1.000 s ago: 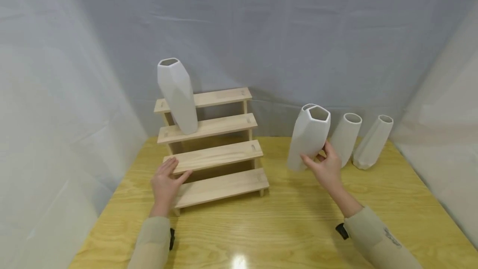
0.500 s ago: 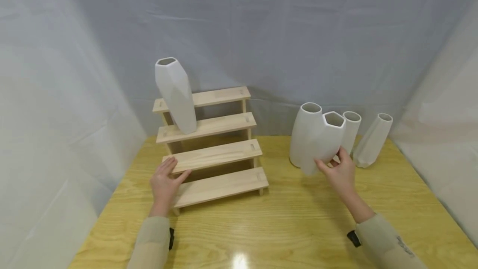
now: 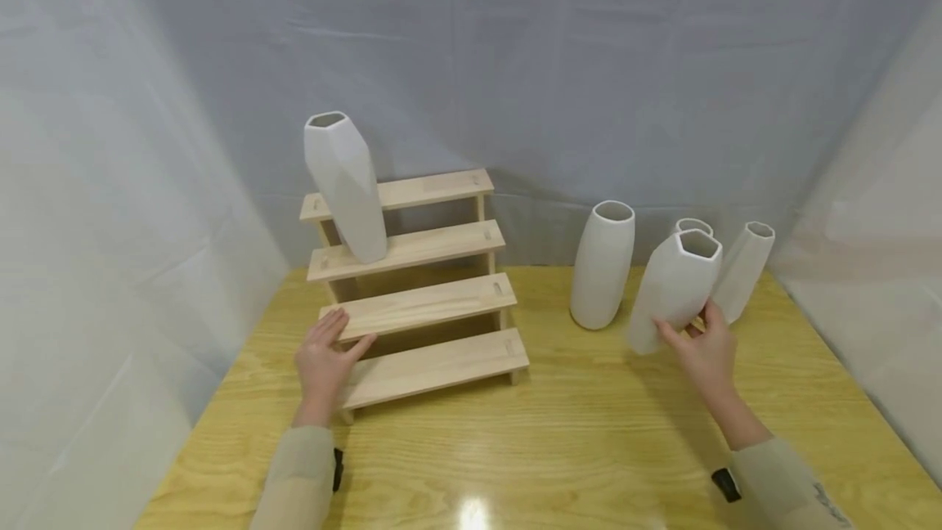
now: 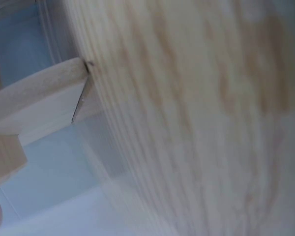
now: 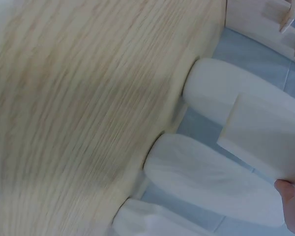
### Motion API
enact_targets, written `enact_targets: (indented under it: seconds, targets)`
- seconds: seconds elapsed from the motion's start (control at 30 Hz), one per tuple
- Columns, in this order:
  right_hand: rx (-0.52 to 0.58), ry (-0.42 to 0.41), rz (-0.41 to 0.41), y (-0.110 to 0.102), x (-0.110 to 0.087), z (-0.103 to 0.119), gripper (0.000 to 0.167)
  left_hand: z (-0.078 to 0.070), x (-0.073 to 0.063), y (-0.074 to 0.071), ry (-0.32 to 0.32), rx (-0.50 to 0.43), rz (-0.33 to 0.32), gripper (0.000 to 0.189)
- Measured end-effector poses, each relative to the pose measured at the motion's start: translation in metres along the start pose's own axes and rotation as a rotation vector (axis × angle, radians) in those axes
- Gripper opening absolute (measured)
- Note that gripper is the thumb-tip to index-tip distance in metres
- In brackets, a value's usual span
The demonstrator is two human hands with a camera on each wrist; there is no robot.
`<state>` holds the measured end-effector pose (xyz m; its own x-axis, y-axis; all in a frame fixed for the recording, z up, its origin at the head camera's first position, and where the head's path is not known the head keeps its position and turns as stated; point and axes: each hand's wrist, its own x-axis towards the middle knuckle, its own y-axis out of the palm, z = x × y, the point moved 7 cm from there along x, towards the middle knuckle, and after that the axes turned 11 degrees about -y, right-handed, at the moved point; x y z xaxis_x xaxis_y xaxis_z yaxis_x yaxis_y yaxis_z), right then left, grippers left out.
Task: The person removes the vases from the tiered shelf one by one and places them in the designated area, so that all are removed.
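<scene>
My right hand (image 3: 702,354) grips a white faceted vase (image 3: 673,289) low on its side, thumb in front. In the right wrist view the base of this vase (image 5: 260,140) hangs apart from the wooden table. My left hand (image 3: 324,358) rests at the left end of a stepped wooden stand (image 3: 434,366), fingers on the second-lowest step and thumb spread along its front edge. A tall white faceted vase (image 3: 346,186) stands on the left of the stand, its base at the second step from the top.
A smooth white vase (image 3: 602,268) stands left of the held one. Behind the held vase, a round-mouthed vase (image 3: 694,225) is mostly hidden. A narrow faceted vase (image 3: 746,268) stands at the right. Grey-white cloth (image 3: 559,88) hangs behind the table (image 3: 552,448).
My right hand has carried the faceted vase rightward and slightly toward me, from in front of the smooth vase to in front of the round-mouthed one. The left hand stays on the stand.
</scene>
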<state>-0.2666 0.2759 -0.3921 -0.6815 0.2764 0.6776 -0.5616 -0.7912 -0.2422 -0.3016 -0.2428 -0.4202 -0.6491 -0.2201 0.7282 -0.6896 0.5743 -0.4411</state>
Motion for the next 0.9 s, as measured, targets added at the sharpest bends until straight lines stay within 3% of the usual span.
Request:
enact_targets:
  seconds: [0.17,0.27,0.37,0.63,0.9]
  targets:
    - [-0.051,-0.017,-0.026,-0.013,0.001,0.011,0.044,0.001,0.0,0.0,0.002,0.004,0.003,0.057]
    - [-0.063,-0.007,-0.045,-0.019,0.001,0.002,0.043,0.002,0.0,0.0,0.009,0.003,0.003,0.059]
    - [-0.079,0.025,-0.064,-0.025,0.001,-0.02,0.043,0.002,0.0,0.001,0.014,-0.002,-0.001,0.06]
    - [-0.166,0.046,-0.118,-0.043,0.002,-0.035,0.042,0.001,0.0,-0.001,0.037,-0.017,-0.017,0.067]
    - [-0.251,0.062,-0.151,-0.056,0.001,-0.049,0.039,-0.001,0.0,-0.001,0.02,-0.009,-0.008,0.056]
